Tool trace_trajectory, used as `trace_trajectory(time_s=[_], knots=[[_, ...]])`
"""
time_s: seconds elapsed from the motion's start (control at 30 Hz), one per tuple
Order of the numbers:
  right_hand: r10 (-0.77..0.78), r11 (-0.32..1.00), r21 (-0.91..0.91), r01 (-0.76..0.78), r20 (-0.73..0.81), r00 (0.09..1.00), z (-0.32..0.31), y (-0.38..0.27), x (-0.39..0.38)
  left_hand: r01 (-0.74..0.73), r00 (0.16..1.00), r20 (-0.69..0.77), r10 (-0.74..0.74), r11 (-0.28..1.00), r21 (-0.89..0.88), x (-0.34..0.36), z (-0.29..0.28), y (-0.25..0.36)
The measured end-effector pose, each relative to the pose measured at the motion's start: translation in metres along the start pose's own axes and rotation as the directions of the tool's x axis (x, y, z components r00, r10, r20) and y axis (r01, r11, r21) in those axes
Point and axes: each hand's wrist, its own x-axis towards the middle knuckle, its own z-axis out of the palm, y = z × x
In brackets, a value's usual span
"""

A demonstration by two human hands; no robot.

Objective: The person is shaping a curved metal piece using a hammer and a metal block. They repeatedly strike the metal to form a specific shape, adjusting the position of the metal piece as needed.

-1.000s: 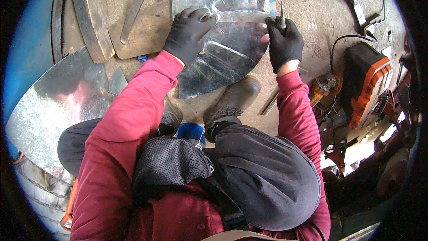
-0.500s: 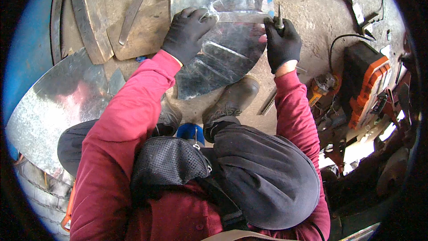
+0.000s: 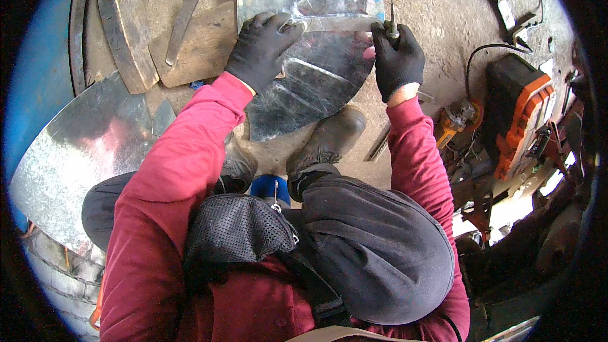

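Left hand (image 3: 263, 50) pinching metal strip (image 3: 342, 24); right hand (image 3: 399, 60) curled round pointed tool (image 3: 393, 30), thumb at strip's right end; shiny sheet (image 3: 323, 57) between hands.

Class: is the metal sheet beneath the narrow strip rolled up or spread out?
Spread out: the metal sheet shows its broad face on both sides of the strip.

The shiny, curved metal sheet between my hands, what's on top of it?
A flat, narrow silvery strip lies across the shiny metal sheet. Its ends are covered by the left hand and right hand, both in black gloves. The surface under the strip can't be seen.
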Motion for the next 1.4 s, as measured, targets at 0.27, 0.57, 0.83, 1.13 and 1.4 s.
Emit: trace_trajectory(time_s=[0.27,0.57,0.83,1.13,1.4], knots=[[0.002,1.000,-0.017,-0.002,-0.003,1.000,0.000,0.001,0.003,-0.001,0.999,0.032,0.002,1.000,-0.016,0.000,-0.003,0.002],[-0.010,0.994,-0.110,0.008,-0.018,1.000,-0.002,-0.008,0.000,-0.004,1.000,0.027,0.004,1.000,-0.002,0.000,-0.004,0.002],[-0.010,1.000,-0.003,0.010,-0.005,1.000,0.000,-0.001,0.001,-0.007,0.999,0.041,0.007,1.000,-0.003,0.001,-0.006,0.002],[-0.007,0.998,-0.067,0.006,-0.008,1.000,0.000,-0.009,-0.001,-0.021,0.997,0.079,0.012,0.993,0.113,0.005,-0.012,0.009],[-0.025,0.991,-0.129,0.023,-0.012,1.000,-0.002,-0.011,-0.003,0.154,0.934,0.270,-0.234,0.945,0.289,0.022,-0.007,0.066]])
